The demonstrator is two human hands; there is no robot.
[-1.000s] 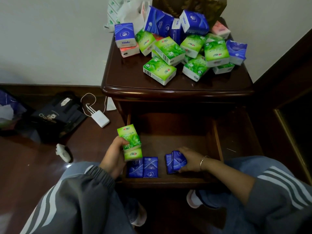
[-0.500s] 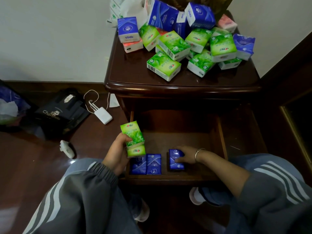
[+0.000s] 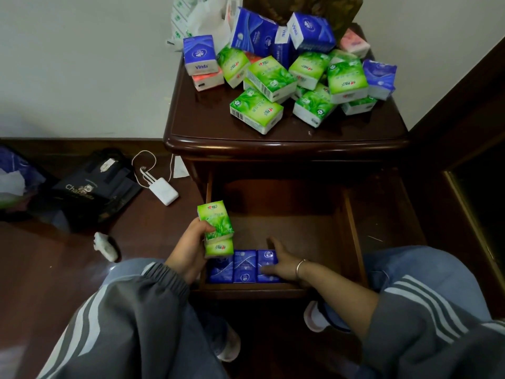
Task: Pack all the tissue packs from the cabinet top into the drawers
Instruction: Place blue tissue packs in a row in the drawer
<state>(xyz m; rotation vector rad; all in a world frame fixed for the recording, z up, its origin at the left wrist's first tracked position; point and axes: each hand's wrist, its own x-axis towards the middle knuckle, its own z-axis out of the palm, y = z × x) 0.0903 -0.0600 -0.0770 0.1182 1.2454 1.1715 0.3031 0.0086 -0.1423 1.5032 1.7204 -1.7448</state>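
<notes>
Three blue tissue packs (image 3: 244, 266) lie flat side by side along the front wall of the open drawer (image 3: 352, 231), touching one another, each with its long axis running front to back and its printed face up. The right hand (image 3: 278, 265) rests on the rightmost of them, fingers (image 3: 274, 243) spread and released rather than closed around it, so it seems to be pressing that pack into line. Just to the left, at the drawer's left front corner, the left hand (image 3: 191, 248) is clenched around two green tissue packs (image 3: 217, 232) held one against the other, standing nearly upright, their long axis vertical and tipped slightly to the left, green leaf-printed faces toward the camera. Most of the drawer floor behind the blue row is bare wood. Judging from this, the job is only just begun: three packs stowed, two in hand, and the bulk of it left. The heap on the cabinet top (image 3: 207, 124) holds well over a dozen packs: green ones (image 3: 257, 109) lying tilted at every angle toward the front and right, larger blue ones (image 3: 200, 54) standing or leaning behind them, and pink ones (image 3: 207, 80) tucked under and at the far right corner. Behind the heap sits a white plastic bag (image 3: 202, 26). On the floor to the left lie a white charger with its cable (image 3: 163, 191) and a black bag (image 3: 93, 187).
</notes>
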